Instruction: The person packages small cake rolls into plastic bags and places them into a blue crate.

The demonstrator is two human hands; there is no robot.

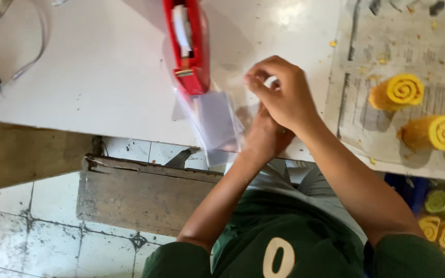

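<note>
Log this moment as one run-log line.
right hand: pinching small clear piece | left hand: beneath, hidden | red tape dispenser, clear plastic sleeves: on white table

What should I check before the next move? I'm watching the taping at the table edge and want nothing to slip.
1. Red tape dispenser on white table: ok.
2. Clear plastic bags fully on the table: not ok, they overhang the edge.
3. Right hand pinching tape: cannot tell.
4. Left hand visible: not ok, mostly hidden beneath the right.
5. Yellow rolls apart from hands, on newspaper: ok.
</note>
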